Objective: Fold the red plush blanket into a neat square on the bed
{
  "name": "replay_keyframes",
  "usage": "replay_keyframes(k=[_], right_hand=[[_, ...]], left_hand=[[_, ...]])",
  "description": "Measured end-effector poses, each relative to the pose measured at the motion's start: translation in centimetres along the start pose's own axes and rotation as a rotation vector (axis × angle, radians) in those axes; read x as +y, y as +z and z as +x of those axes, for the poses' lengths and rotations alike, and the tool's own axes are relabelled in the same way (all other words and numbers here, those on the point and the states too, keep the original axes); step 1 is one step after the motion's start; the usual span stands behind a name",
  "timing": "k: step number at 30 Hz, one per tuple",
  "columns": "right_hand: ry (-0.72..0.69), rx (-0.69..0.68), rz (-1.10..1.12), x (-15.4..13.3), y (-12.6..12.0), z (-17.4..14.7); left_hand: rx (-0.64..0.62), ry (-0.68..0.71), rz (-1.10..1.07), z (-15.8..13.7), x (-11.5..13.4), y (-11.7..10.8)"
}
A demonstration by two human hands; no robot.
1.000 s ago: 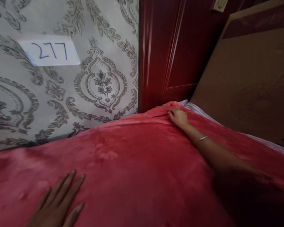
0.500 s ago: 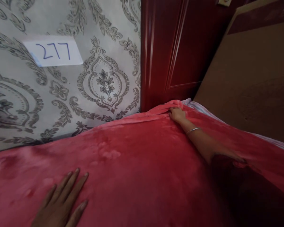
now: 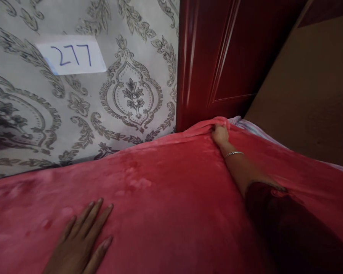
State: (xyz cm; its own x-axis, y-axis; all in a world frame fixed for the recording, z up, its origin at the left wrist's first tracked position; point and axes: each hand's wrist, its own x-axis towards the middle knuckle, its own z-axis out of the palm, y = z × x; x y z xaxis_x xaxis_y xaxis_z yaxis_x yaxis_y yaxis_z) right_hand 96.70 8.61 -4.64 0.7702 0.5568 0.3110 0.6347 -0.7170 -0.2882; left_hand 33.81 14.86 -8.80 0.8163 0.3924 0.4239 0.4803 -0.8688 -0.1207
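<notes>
A plush red blanket (image 3: 165,198) spreads over the whole lower part of the view. At the lower left, my left hand (image 3: 77,239) lies flat on it with the fingers stretched out, open. My right arm, with a thin bracelet at the wrist, reaches to the far corner. There my right hand (image 3: 220,134) is closed on the blanket's gathered edge; its fingertips are partly hidden in the folds. Beside that corner, a pale striped cloth (image 3: 253,127) shows from under the blanket.
Patterned wallpaper (image 3: 131,95) rises behind the blanket, with a white paper marked 277 (image 3: 74,55) on it. A dark red panelled door or cabinet (image 3: 200,64) stands right of the wall. A large cardboard sheet or box (image 3: 311,87) leans along the right side.
The view has shifted slightly, so the wall and paper sit further right. My right hand stays at the corner, its wrist a little more bent. My left hand keeps its place on the blanket.
</notes>
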Motion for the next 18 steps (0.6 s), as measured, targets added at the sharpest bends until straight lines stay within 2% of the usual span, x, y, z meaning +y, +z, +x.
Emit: replay_keyframes(k=[4, 9, 14, 18], right_hand=[[-0.055, -0.116, -0.048, 0.9, 0.3, -0.3], [-0.152, -0.205, -0.042, 1.2, -0.5, -1.8], [-0.185, -0.287, -0.064, 2.9, -2.4, -6.7], [-0.156, -0.329, -0.082, 5.3, -4.6, -11.7]], left_hand=[[-0.027, -0.017, 0.002, 0.1, 0.1, -0.3], [-0.138, -0.076, -0.008, 0.3, 0.1, -0.5], [-0.104, -0.107, 0.012, 0.7, -0.1, 0.3], [-0.170, -0.148, -0.002, 1.8, 0.3, -0.3]])
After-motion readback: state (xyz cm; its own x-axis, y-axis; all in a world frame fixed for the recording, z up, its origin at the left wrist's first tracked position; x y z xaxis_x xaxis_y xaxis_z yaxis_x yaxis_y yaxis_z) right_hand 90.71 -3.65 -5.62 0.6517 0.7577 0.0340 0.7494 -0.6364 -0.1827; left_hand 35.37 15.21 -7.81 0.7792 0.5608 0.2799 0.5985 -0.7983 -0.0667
